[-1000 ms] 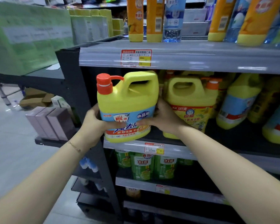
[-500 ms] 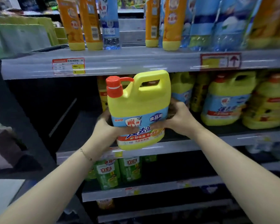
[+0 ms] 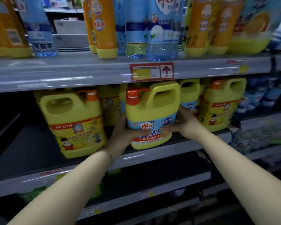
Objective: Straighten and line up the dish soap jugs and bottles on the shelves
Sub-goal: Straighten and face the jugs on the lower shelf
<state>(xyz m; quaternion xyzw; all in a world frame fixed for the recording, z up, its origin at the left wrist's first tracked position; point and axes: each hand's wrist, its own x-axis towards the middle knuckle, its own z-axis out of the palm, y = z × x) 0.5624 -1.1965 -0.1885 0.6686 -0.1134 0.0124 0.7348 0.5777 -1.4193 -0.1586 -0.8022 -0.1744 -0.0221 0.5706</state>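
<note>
A yellow dish soap jug [image 3: 151, 109] with an orange pump cap and a blue label is upright at the front of the middle shelf [image 3: 169, 150]. My left hand [image 3: 122, 135] grips its lower left side and my right hand [image 3: 183, 122] grips its right side, with the thumbs across the label. A bigger yellow jug [image 3: 73, 122] with an orange cap stands on the same shelf to the left. More yellow jugs [image 3: 221, 103] stand to the right and behind, partly hidden.
The upper shelf [image 3: 88, 70] holds orange bottles [image 3: 104, 28] and clear blue bottles [image 3: 161, 30], with a red price tag [image 3: 152, 72] on its edge. Blue refill packs [image 3: 258, 98] sit at far right. The middle shelf's left end is dark. Lower shelves show green packs.
The jug held in both hands has gone right along the middle shelf, past the bigger yellow jug, and now sits between jugs. The view has swung right too.
</note>
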